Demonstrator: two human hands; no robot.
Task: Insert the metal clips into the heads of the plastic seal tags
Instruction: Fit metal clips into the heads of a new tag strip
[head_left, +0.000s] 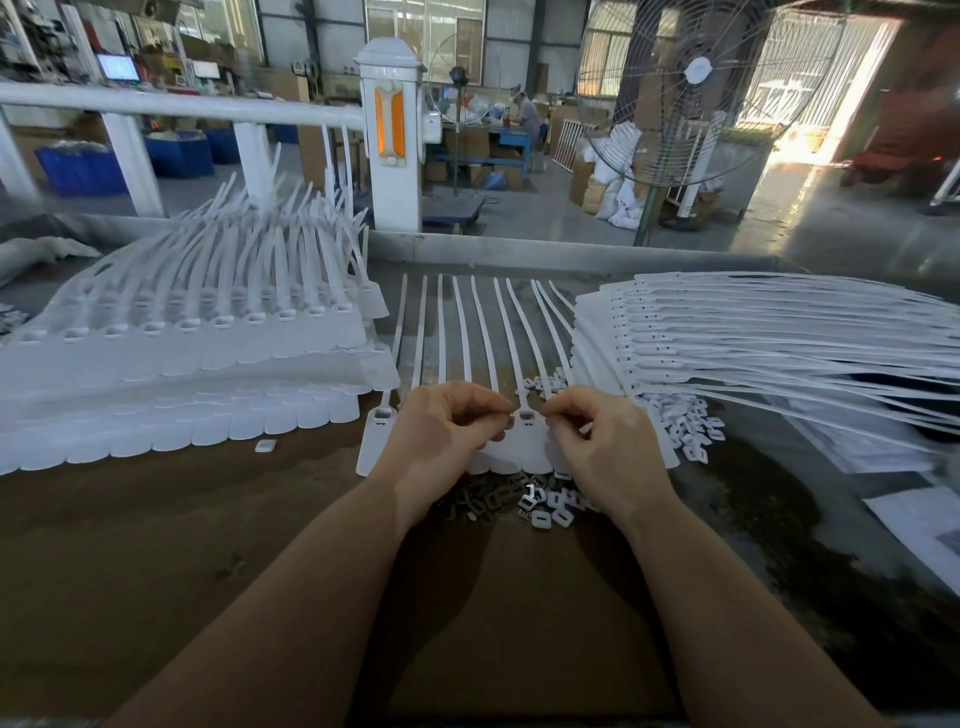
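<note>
You are working at a brown worktable (156, 545), and the biggest things on it are two heaps of white seal tags: a tall layered stack (182, 364) on your left with the straps rising away from you, and a fanned stack (753, 332) on your right whose straps run off toward the right edge. Between them lies a row of tags (467, 332) side by side, straps pointing away from you, flat label ends toward you. The leftmost tag of this row (382, 415) shows an open rectangular head.

Your left hand (441, 431) and right hand (597, 441) sit over the near ends of this row, both with fingers curled. Their fingertips meet on either side of one tag head (527, 415), thumbs and forefingers drawn together in a pinch. Whether a clip sits between either set of fingertips is too small to tell.

Just under your wrists lies a pile of dark metal clips (488, 501), mixed on its right with small white caps (556, 512). More white caps (685, 426) are scattered beside the right stack. One white cap (265, 445) lies alone near the left stack.
</note>
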